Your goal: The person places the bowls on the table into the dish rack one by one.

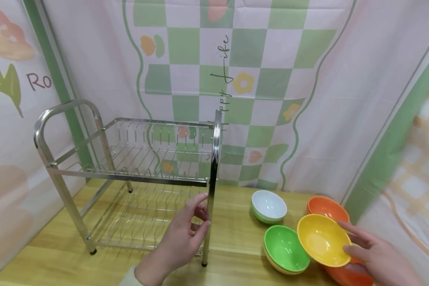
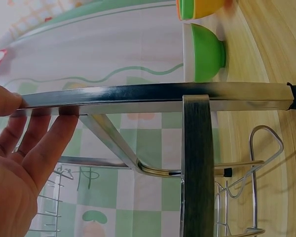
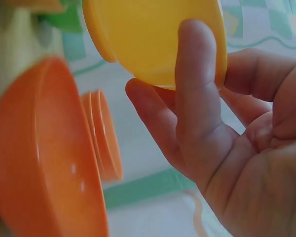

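Note:
My right hand pinches the rim of a yellow bowl, which is tilted above an orange-red bowl that it partly hides. In the right wrist view the thumb lies across the yellow bowl and other fingers are behind it. My left hand grips the front right post of a two-tier metal dish rack; in the left wrist view the thumb is on one side of the post and the fingers on the other. No dishes stand in the rack.
A green bowl is stacked on another bowl left of the yellow one. Behind it sits a green bowl with a white inside. Stacked orange bowls stand at the back right. A printed curtain hangs behind the wooden table.

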Action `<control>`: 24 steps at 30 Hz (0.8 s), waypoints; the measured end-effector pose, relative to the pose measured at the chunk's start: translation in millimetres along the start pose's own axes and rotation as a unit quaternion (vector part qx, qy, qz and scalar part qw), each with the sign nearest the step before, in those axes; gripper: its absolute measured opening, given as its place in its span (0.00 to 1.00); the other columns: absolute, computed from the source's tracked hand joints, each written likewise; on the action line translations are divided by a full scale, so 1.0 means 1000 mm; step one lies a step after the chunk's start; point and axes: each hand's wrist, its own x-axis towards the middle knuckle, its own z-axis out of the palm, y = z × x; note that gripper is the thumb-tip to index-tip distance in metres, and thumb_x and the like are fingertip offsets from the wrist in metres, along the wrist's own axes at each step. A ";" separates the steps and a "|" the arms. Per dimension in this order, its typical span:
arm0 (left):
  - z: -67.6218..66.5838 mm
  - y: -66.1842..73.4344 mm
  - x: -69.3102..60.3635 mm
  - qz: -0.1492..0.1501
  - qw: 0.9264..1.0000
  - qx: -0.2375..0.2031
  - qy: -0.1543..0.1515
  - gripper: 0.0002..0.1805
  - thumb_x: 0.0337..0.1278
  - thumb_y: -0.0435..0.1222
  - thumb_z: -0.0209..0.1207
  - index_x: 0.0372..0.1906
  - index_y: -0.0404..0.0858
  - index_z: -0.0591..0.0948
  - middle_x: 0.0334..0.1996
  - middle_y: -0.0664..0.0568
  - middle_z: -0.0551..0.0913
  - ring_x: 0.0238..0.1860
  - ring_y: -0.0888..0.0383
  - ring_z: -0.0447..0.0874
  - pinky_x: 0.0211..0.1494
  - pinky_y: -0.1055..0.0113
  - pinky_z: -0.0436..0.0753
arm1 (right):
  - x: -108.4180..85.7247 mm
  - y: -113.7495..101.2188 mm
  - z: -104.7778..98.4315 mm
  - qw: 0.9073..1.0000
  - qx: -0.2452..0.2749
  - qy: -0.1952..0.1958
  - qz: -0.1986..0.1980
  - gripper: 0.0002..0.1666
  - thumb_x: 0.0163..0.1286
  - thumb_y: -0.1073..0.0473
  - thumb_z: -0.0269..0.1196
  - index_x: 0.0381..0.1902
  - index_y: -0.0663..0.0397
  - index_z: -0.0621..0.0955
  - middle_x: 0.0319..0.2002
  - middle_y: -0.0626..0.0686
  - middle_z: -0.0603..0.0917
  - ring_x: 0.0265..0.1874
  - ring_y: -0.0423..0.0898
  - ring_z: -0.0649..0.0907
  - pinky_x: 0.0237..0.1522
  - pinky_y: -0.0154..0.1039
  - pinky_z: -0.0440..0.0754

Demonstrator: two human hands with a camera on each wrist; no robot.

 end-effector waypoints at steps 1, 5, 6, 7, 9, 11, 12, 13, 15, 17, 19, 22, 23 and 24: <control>0.000 0.000 0.000 0.000 1.000 0.002 0.000 0.43 0.58 0.18 0.60 0.74 0.49 0.59 0.45 0.52 0.74 0.43 0.51 0.80 0.39 0.69 0.86 | 0.000 -0.002 0.003 1.000 0.005 -0.006 -0.012 0.43 0.74 0.61 0.59 0.77 0.66 0.51 0.69 0.81 0.52 0.43 0.50 0.84 0.41 0.45 0.87; 0.000 -0.001 0.000 0.010 1.000 0.004 0.000 0.43 0.59 0.18 0.59 0.74 0.48 0.59 0.45 0.52 0.74 0.43 0.51 0.80 0.38 0.69 0.86 | 0.002 -0.009 0.016 0.996 0.054 -0.031 -0.065 0.40 0.73 0.65 0.59 0.78 0.57 0.57 0.69 0.78 0.58 0.43 0.51 0.84 0.40 0.48 0.87; 0.000 -0.001 0.000 0.013 1.000 0.004 0.000 0.43 0.59 0.18 0.59 0.74 0.48 0.59 0.45 0.52 0.74 0.43 0.51 0.80 0.38 0.69 0.86 | 0.002 -0.010 0.019 0.994 0.067 -0.038 -0.080 0.38 0.73 0.66 0.59 0.78 0.50 0.61 0.68 0.71 0.64 0.43 0.51 0.84 0.40 0.49 0.87; 0.000 -0.001 0.000 0.016 1.000 0.004 0.000 0.43 0.59 0.17 0.59 0.74 0.48 0.59 0.46 0.52 0.74 0.43 0.51 0.80 0.38 0.69 0.86 | 0.003 -0.011 0.022 0.991 0.084 -0.048 -0.094 0.37 0.73 0.67 0.58 0.76 0.43 0.64 0.67 0.61 0.69 0.43 0.51 0.84 0.39 0.50 0.87; 0.000 -0.001 0.000 0.019 1.000 0.004 0.000 0.43 0.59 0.17 0.59 0.74 0.48 0.59 0.46 0.53 0.74 0.43 0.52 0.80 0.38 0.69 0.86 | 0.004 -0.014 0.028 0.984 0.117 -0.070 -0.115 0.35 0.73 0.69 0.58 0.70 0.31 0.71 0.62 0.41 0.72 0.42 0.51 0.84 0.39 0.51 0.87; 0.000 -0.001 0.000 0.018 1.000 0.006 0.001 0.43 0.59 0.18 0.59 0.74 0.48 0.59 0.46 0.53 0.73 0.43 0.52 0.80 0.38 0.69 0.86 | 0.005 -0.018 0.033 0.977 0.141 -0.095 -0.126 0.35 0.74 0.70 0.56 0.64 0.21 0.74 0.56 0.26 0.70 0.42 0.51 0.83 0.37 0.51 0.87; 0.000 -0.001 0.000 0.017 1.000 0.006 0.002 0.43 0.59 0.18 0.60 0.74 0.48 0.59 0.46 0.53 0.74 0.43 0.52 0.80 0.38 0.69 0.86 | 0.005 -0.020 0.035 0.974 0.149 -0.110 -0.128 0.35 0.74 0.70 0.55 0.62 0.18 0.74 0.56 0.25 0.71 0.42 0.50 0.83 0.37 0.50 0.87; 0.000 -0.001 0.000 0.017 1.000 0.006 0.002 0.43 0.59 0.18 0.60 0.74 0.48 0.59 0.46 0.53 0.74 0.43 0.52 0.80 0.38 0.69 0.86 | 0.005 -0.022 0.037 0.972 0.156 -0.123 -0.128 0.35 0.75 0.70 0.55 0.62 0.17 0.75 0.56 0.24 0.71 0.42 0.50 0.83 0.37 0.50 0.87; 0.000 0.000 0.000 0.015 1.000 0.007 0.002 0.43 0.59 0.18 0.59 0.74 0.48 0.59 0.46 0.53 0.74 0.43 0.52 0.80 0.38 0.69 0.86 | 0.003 -0.028 0.042 0.974 0.148 -0.127 -0.116 0.34 0.75 0.69 0.56 0.66 0.23 0.74 0.61 0.32 0.72 0.43 0.49 0.82 0.37 0.50 0.87; 0.000 0.001 0.000 0.013 1.000 0.006 0.001 0.43 0.60 0.18 0.59 0.74 0.48 0.59 0.46 0.53 0.74 0.43 0.51 0.80 0.38 0.69 0.86 | 0.001 -0.034 0.047 0.977 0.138 -0.124 -0.102 0.34 0.74 0.67 0.58 0.73 0.35 0.70 0.69 0.48 0.69 0.44 0.50 0.82 0.37 0.51 0.87; -0.001 0.001 0.000 0.012 1.000 0.004 -0.001 0.42 0.60 0.18 0.59 0.74 0.48 0.58 0.46 0.53 0.74 0.43 0.50 0.80 0.38 0.69 0.86 | -0.001 -0.040 0.054 0.981 0.127 -0.114 -0.089 0.36 0.72 0.66 0.60 0.76 0.49 0.65 0.74 0.62 0.59 0.45 0.52 0.81 0.37 0.52 0.87; 0.000 0.001 0.000 0.011 1.000 0.006 -0.001 0.42 0.60 0.18 0.59 0.75 0.48 0.58 0.45 0.53 0.74 0.43 0.50 0.80 0.38 0.69 0.86 | -0.005 -0.049 0.062 0.982 0.129 -0.112 -0.079 0.39 0.71 0.67 0.60 0.76 0.61 0.59 0.75 0.73 0.47 0.42 0.56 0.82 0.36 0.52 0.87; 0.000 0.001 0.000 0.011 1.000 0.007 0.000 0.42 0.60 0.18 0.59 0.74 0.48 0.58 0.45 0.53 0.74 0.43 0.50 0.80 0.38 0.69 0.86 | -0.006 -0.051 0.065 0.981 0.132 -0.115 -0.080 0.39 0.71 0.67 0.60 0.76 0.61 0.60 0.74 0.73 0.48 0.42 0.56 0.82 0.36 0.52 0.87; 0.000 0.001 -0.001 0.010 1.000 0.008 0.000 0.42 0.60 0.18 0.59 0.74 0.49 0.58 0.45 0.53 0.74 0.43 0.50 0.80 0.38 0.70 0.86 | -0.006 -0.053 0.067 0.981 0.133 -0.118 -0.079 0.39 0.70 0.68 0.60 0.76 0.61 0.59 0.74 0.73 0.49 0.41 0.57 0.82 0.35 0.51 0.87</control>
